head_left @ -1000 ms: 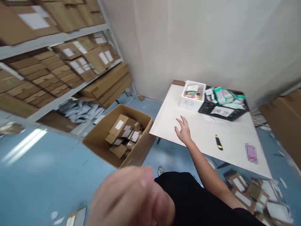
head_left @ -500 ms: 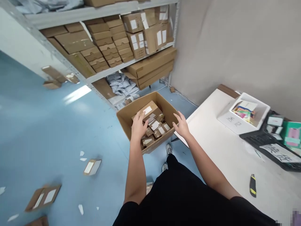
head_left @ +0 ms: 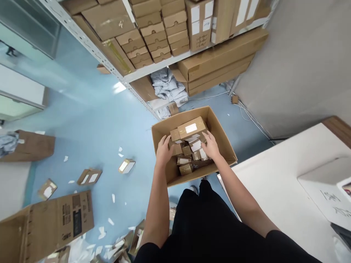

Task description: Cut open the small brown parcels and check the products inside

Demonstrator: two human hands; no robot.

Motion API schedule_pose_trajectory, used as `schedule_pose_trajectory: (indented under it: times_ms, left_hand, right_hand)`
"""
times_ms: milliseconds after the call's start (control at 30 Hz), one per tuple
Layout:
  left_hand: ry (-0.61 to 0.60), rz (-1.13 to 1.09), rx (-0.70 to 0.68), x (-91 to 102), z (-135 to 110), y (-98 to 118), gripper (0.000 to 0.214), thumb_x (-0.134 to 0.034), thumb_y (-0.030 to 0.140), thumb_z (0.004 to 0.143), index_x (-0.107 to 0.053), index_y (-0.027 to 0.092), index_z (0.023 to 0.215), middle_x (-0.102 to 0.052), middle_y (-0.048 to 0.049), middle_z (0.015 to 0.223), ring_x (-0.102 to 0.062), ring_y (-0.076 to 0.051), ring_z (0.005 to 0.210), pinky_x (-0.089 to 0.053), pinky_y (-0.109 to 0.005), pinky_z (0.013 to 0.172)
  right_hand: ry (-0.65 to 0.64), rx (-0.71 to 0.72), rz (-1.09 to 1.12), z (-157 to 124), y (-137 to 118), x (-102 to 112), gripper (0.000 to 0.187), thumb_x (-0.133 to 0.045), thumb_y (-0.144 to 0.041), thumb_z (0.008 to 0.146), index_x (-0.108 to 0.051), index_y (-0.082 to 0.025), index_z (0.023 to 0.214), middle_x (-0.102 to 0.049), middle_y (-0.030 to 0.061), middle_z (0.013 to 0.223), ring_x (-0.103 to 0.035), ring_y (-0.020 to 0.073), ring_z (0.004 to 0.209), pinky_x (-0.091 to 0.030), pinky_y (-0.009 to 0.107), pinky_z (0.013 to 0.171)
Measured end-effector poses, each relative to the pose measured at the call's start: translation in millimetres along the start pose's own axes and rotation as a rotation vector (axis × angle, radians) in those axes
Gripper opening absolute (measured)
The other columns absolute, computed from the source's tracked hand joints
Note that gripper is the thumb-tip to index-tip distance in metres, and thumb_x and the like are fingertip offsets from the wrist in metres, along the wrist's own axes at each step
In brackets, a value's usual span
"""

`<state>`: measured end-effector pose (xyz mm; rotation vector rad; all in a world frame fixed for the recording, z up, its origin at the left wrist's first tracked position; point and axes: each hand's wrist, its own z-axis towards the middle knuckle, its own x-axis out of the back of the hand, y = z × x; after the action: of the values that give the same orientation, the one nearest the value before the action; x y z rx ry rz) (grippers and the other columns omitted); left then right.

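A large open cardboard carton (head_left: 229,146) stands before me, with several small taped boxes inside. Over its left part, my left hand (head_left: 164,151) has its fingers spread beside a small brown box (head_left: 176,136); I cannot tell whether it touches. On the other side my right hand (head_left: 210,147) is open too, fingertips at the right end of a longer box with a white label (head_left: 192,128). Smaller labelled parcels (head_left: 196,146) lie between the hands. Nothing is gripped in either hand as far as I can see.
Metal shelving (head_left: 164,62) full of brown boxes rises ahead. To the right is a white table (head_left: 276,175) bearing a white box (head_left: 326,186). Paper scraps, small boxes (head_left: 127,166) and a big carton (head_left: 60,219) lie on the blue floor. Cables (head_left: 253,118) run along the wall.
My view has turned left and down. My hands, earlier near the carton's rim on the right and over its contents on the left, are now both over the boxes inside, closer together.
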<state>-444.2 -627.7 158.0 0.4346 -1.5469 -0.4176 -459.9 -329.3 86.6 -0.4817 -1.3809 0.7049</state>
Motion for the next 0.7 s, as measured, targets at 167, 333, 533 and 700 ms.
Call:
schedule_pose_trajectory:
  times_ms: [167,333,533,700]
  left_hand:
    - [-0.058,-0.006,0.11,-32.2,6.3,-37.9,0.058,-0.057,0.03,0.097,-0.049,0.026,0.155,-0.044,-0.0122,0.163,-0.041,-0.032,0.151,-0.041,-0.05,0.123]
    - [-0.135,-0.039,0.218,-74.1,14.9,-89.9,0.059,-0.059,0.028,0.096,-0.049,0.023,0.155,-0.044,-0.0148,0.163,-0.045,-0.031,0.149,-0.042,-0.048,0.122]
    - [-0.247,-0.114,0.23,-138.0,48.1,-136.6,0.06,-0.06,0.026,0.095,-0.05,0.022,0.154,-0.044,-0.0151,0.164,-0.044,-0.033,0.149,-0.041,-0.048,0.122]
    - [-0.323,-0.207,0.211,-189.3,70.4,-154.1,0.061,-0.062,0.025,0.094,-0.051,0.023,0.154,-0.046,-0.0141,0.162,-0.044,-0.032,0.149,-0.04,-0.046,0.123]
  right_hand:
    - [-0.118,0.005,0.007,38.9,13.4,-44.3,0.06,-0.056,-0.029,0.095,-0.052,-0.022,0.154,-0.041,0.0128,0.164,-0.041,0.0329,0.149,-0.04,0.054,0.122]
    - [-0.19,0.015,-0.029,61.4,32.0,-99.2,0.062,-0.058,-0.027,0.092,-0.052,-0.025,0.154,-0.04,0.0102,0.165,-0.042,0.0334,0.148,-0.041,0.053,0.121]
    - [-0.257,-0.071,-0.128,86.4,87.4,-156.1,0.065,-0.06,-0.025,0.089,-0.052,-0.019,0.153,-0.037,0.0143,0.166,-0.043,0.0355,0.146,-0.041,0.053,0.119]
    - [-0.334,-0.336,-0.205,127.4,155.5,-169.5,0.074,-0.066,-0.019,0.086,-0.046,-0.019,0.157,-0.035,0.0153,0.167,-0.038,0.0369,0.149,-0.038,0.048,0.121]
